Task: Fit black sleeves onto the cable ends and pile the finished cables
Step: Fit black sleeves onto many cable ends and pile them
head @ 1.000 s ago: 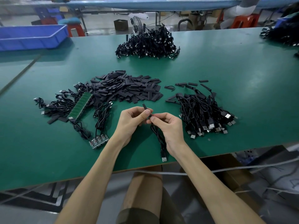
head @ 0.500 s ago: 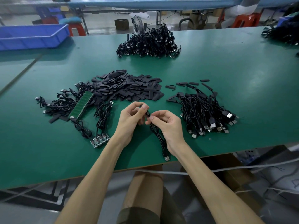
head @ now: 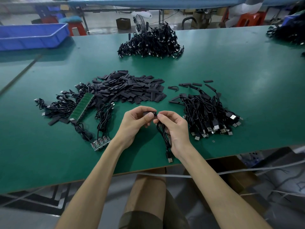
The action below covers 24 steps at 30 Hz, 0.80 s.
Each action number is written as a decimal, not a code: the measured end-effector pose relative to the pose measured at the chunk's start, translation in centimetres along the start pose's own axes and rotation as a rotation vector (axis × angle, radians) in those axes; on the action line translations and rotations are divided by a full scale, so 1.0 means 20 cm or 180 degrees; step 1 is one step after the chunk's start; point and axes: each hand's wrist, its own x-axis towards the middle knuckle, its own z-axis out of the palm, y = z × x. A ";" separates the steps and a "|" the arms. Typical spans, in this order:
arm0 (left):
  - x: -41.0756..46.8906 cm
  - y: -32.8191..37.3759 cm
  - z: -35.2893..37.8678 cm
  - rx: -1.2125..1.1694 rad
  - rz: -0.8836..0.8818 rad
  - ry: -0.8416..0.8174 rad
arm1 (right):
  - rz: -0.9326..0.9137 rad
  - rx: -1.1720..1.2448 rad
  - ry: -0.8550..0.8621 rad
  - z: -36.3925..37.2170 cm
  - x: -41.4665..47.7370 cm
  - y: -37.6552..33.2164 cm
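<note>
Above the flat green bench [head: 49, 162], the right hand [head: 176, 128] grips a thin black cable [head: 164, 139] and pinches its upper end. Just left, touching it, the left hand [head: 137, 123] pinches a short black sleeve [head: 147, 112], whose long axis points sideways toward that end.

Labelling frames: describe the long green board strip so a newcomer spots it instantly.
On the green table, find the central heap of flat black sleeves. At its left edge a long narrow board strip lies slanted across tangled black cables. It alone is bright green; everything around it is black.
</note>
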 end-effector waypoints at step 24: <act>-0.01 -0.01 0.01 -0.0109 0.0211 0.0139 | 0.0234 0.0404 -0.0325 -0.01 0.00 0.00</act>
